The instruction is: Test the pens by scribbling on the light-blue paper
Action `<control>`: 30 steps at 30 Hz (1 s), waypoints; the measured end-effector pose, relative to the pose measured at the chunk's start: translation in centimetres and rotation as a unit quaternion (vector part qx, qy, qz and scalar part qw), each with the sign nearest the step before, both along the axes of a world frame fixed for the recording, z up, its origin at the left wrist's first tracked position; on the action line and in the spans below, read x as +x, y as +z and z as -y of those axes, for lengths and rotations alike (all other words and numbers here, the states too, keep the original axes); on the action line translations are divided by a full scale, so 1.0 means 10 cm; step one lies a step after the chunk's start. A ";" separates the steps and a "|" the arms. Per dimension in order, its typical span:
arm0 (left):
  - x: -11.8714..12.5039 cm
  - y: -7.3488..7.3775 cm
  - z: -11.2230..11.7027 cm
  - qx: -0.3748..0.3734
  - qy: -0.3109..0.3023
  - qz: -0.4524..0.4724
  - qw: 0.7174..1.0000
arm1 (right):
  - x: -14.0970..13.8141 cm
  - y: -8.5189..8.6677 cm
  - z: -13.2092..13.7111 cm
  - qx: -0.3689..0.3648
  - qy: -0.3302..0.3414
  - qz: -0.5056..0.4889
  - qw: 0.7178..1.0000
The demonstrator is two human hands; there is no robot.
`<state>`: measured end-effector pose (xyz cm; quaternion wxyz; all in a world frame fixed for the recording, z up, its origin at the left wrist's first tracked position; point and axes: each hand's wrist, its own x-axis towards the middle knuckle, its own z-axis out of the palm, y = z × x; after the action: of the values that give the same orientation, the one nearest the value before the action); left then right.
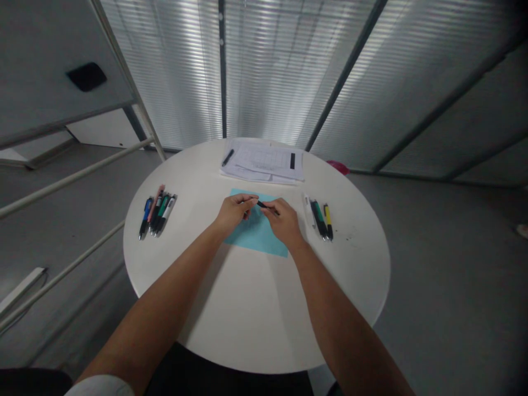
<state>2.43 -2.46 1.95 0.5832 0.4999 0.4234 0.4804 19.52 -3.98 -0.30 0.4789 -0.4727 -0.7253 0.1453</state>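
Both my hands meet over a light blue sheet of paper (258, 234) in the middle of the round white table (247, 308). My right hand (282, 220) is closed on a black pen (264, 205), whose tip points left. My left hand (235, 212) pinches the pen's left end; whether it grips a cap or the pen itself I cannot make out. A row of several pens (157, 214) lies at the table's left. Three or so pens (319, 217) lie to the right of my right hand.
A stack of white printed sheets (266, 162) with a dark pen (227, 158) on it lies at the table's far side. A pink object (338, 165) shows behind the far right rim. Metal rails run along the left; a ribbed translucent wall stands behind.
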 end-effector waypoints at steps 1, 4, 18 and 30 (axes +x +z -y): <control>0.00 0.00 0.00 -0.001 0.004 0.001 1.000 | 0.00 0.01 0.01 0.002 0.012 0.007 1.000; 0.00 0.00 0.00 -0.003 0.000 0.003 1.000 | 0.00 0.03 0.02 0.005 0.035 0.030 0.999; -0.04 -0.03 -0.04 -0.008 0.025 0.022 0.999 | 0.00 0.03 0.01 0.009 0.029 0.047 0.998; -0.05 -0.08 -0.06 0.006 0.032 0.029 0.999 | -0.02 -0.03 0.00 -0.009 -0.010 0.014 1.000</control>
<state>1.95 -1.83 1.12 0.5762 0.4756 0.4194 0.5156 19.28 -3.96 -0.57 0.4663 -0.4858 -0.7258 0.1405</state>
